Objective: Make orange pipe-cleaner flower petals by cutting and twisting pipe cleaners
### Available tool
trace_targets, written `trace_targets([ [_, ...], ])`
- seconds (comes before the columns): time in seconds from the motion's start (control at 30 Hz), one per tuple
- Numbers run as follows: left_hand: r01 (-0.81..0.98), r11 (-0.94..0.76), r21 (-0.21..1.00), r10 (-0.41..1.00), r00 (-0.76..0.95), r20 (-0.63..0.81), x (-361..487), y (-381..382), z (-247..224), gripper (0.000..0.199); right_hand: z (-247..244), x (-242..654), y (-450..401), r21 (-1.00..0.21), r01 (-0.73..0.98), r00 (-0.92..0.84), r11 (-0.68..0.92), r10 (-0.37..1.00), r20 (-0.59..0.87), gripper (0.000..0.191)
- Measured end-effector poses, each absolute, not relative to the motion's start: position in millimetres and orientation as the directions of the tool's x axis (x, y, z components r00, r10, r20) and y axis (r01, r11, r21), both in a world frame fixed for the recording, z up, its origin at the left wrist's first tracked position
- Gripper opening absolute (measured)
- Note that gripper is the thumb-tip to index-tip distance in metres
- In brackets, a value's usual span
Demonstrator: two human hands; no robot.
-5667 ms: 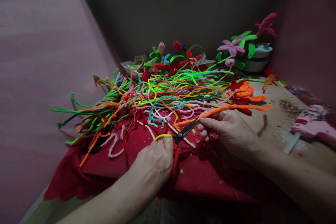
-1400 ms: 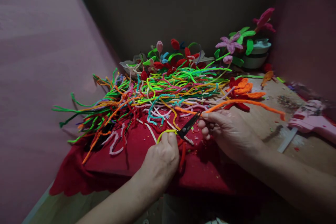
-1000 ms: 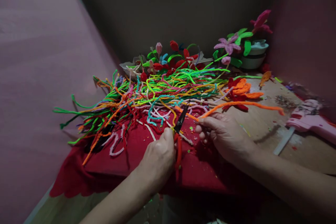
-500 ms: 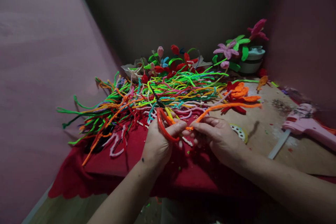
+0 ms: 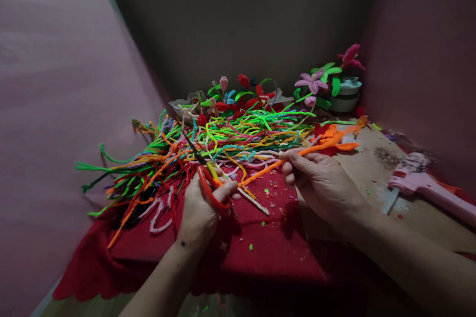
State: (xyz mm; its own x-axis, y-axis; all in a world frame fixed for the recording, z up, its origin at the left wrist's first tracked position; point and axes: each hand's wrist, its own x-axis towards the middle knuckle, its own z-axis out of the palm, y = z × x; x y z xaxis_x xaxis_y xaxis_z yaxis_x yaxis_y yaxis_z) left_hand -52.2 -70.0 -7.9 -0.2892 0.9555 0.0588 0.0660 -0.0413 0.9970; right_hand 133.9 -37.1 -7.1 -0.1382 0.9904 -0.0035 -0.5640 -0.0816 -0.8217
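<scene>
My left hand [image 5: 203,208] is closed, with red-handled scissors [image 5: 212,192] hooked over it and their dark blades pointing up and left. Its thumb and fingers also pinch one end of an orange pipe cleaner [image 5: 260,174] and a short yellow stem [image 5: 213,170]. From there the orange pipe cleaner runs up to the right, drawn straight between my hands. My right hand [image 5: 320,183] pinches it between thumb and fingers. Its far end passes in front of orange petals [image 5: 347,146] and looks blurred.
A heap of coloured pipe cleaners [image 5: 245,131] spreads behind my hands on a red cloth [image 5: 260,257]. Handmade flowers stand at the back, some beside a pale pot [image 5: 345,96]. A pink glue gun [image 5: 420,181] lies on a brown board [image 5: 357,208] at the right.
My hands have moved apart, the left one leftward and the right one slightly right. The orange pipe cleaner is now stretched between them. The view has shifted a little.
</scene>
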Motion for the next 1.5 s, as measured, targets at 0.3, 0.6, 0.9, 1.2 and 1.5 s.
trace_targets([
  [0.3, 0.141, -0.169, 0.975, 0.905, -0.371, 0.21, -68, -71, 2, 0.031, -10, 137, -31, -0.842, -0.538, -0.078, -0.043, 0.997, 0.0, 0.016],
  [0.6, 0.073, -0.114, 0.991, 0.93, -0.343, 0.133, -74, -73, 3, 0.031, -11, 136, -30, -0.838, -0.538, -0.14, -0.092, 0.99, -0.019, 0.014],
  [0.9, 0.038, -0.025, 0.999, 0.938, -0.344, 0.036, -73, -71, 0, 0.031, -15, 138, -32, -0.8, -0.576, -0.214, -0.167, 0.976, -0.049, 0.009],
  [1.2, 0.41, -0.085, 0.908, 0.87, -0.413, 0.268, -83, -65, 7, 0.029, -11, 138, -35, -0.916, -0.401, -0.054, 0.0, 0.998, 0.023, 0.012],
  [1.5, 0.984, -0.174, -0.042, 0.984, 0.175, 0.041, -52, -110, -2, 0.014, -12, 137, -40, -0.945, -0.318, -0.023, 0.074, 0.996, 0.085, 0.01],
])
